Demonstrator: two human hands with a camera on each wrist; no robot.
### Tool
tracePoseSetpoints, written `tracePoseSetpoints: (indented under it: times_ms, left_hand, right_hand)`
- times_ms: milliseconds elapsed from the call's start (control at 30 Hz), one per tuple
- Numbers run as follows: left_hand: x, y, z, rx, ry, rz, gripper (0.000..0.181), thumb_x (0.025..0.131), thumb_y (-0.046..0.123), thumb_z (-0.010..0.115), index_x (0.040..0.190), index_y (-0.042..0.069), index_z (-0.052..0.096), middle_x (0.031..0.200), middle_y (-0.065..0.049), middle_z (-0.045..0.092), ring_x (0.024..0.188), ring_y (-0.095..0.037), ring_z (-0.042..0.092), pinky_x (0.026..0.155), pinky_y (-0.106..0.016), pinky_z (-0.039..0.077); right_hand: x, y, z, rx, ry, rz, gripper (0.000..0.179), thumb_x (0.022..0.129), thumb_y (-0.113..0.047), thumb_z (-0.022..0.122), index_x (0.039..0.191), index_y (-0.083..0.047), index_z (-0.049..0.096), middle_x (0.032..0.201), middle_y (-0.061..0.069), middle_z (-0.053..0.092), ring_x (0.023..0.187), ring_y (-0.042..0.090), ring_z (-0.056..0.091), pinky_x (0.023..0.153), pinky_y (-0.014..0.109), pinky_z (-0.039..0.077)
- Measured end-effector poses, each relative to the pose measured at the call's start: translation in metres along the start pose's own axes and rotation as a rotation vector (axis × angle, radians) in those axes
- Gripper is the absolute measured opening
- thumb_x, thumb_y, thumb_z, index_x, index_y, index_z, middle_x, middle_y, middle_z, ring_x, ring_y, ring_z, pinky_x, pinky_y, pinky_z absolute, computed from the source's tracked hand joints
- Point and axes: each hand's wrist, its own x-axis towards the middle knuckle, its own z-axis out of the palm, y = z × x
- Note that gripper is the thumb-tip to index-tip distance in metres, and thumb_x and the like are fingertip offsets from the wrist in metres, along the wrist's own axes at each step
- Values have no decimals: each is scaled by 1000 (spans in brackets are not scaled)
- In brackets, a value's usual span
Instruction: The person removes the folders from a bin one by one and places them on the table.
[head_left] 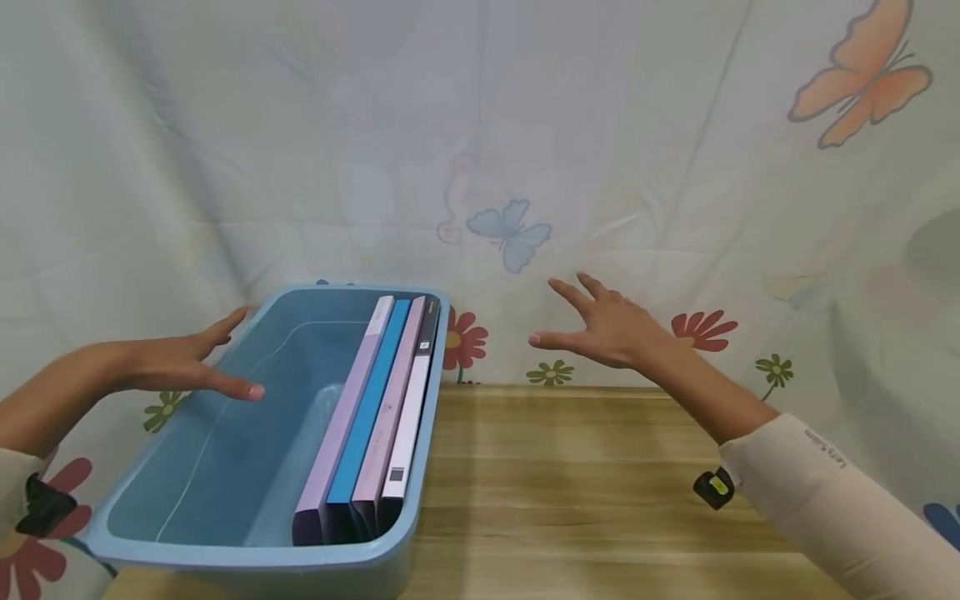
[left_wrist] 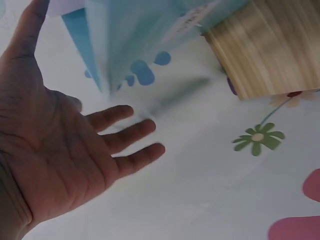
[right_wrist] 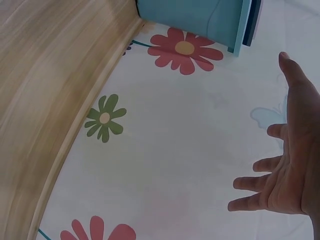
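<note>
Pale blue plastic formed a deep bin (head_left: 247, 557) at the left of a wood-grain table (head_left: 570, 483), and four slim cases stood on edge inside it, side by side along its right wall. From left to right came a lavender case (head_left: 341, 433), a blue case (head_left: 371, 404), a pink case (head_left: 392, 417) and a white case (head_left: 411, 408) with a black far end. The rest of the bin's floor, to their left, lay bare.

The person's left hand (head_left: 183, 362) was spread wide at the bin's left side, its thumb pointing over the interior; whether it touched the rim could not be told. The left wrist view showed its palm bare and its fingers apart. The right hand (head_left: 607, 329) was also wide, fingers spread and palm bare, to the right of the bin and well apart from the cases, near the table's back edge. A pale sleeve (head_left: 840, 500) covered the right forearm. Behind everything hung a whitish cloth (head_left: 637, 125) printed with flowers and butterflies, among them an orange butterfly (head_left: 862, 75).
</note>
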Motion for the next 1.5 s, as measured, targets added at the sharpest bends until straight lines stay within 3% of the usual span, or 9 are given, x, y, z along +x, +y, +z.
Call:
tracePoseSetpoints:
  times_ms: [133,267,400,533,700,933,1267,1500]
  left_hand:
    - [2,-17,10,-12,73,24,146,91,56,82,176,19,-31,174,-50,14,143,-88,33,87,-89,55]
    - [3,-28,21,-38,136,49,147,89,52,86,176,27,-30,174,-48,17,139,-86,40,79,-80,62]
    - [2,-31,28,-62,164,40,148,89,51,86,176,30,-31,173,-49,19,137,-86,42,74,-74,65]
    - [0,-30,30,-76,184,41,147,90,50,86,175,30,-32,172,-49,19,137,-87,42,75,-77,64]
    - [0,-29,34,-100,186,49,144,92,48,84,175,30,-32,176,-49,11,140,-88,36,77,-81,62]
    - [3,-29,44,-160,163,70,141,94,47,84,175,40,-31,180,-41,11,137,-81,51,68,-59,70]
    - [2,-28,48,-136,181,52,143,93,48,84,175,31,-32,178,-45,11,136,-83,49,68,-59,69]
    - [7,-31,52,-162,188,54,140,93,50,85,177,36,-27,179,-42,14,136,-82,50,67,-57,69]
  right_hand:
    - [2,-2,5,17,11,-7,106,97,-88,55,182,-35,21,190,20,17,164,62,36,119,80,46]
    - [5,-6,11,41,16,-16,105,97,-86,56,182,-34,21,189,20,19,164,61,37,117,80,48]
    - [9,-11,16,60,20,-25,104,98,-84,58,182,-33,22,188,20,22,166,60,36,119,81,46]
    - [11,-18,19,86,28,-32,103,98,-84,57,182,-34,24,187,20,26,166,57,37,119,80,47]
    - [15,-28,26,108,22,-51,103,98,-85,56,182,-34,24,186,19,29,166,54,39,118,78,49]
    - [21,-42,32,137,31,-64,101,98,-83,57,181,-34,26,185,17,33,166,49,42,119,78,48]
    - [31,-54,42,173,33,-83,97,100,-80,56,181,-34,28,183,16,37,165,47,44,121,76,48]
    - [32,-56,43,198,38,-87,96,101,-78,56,181,-32,30,182,17,38,165,46,45,121,76,48]
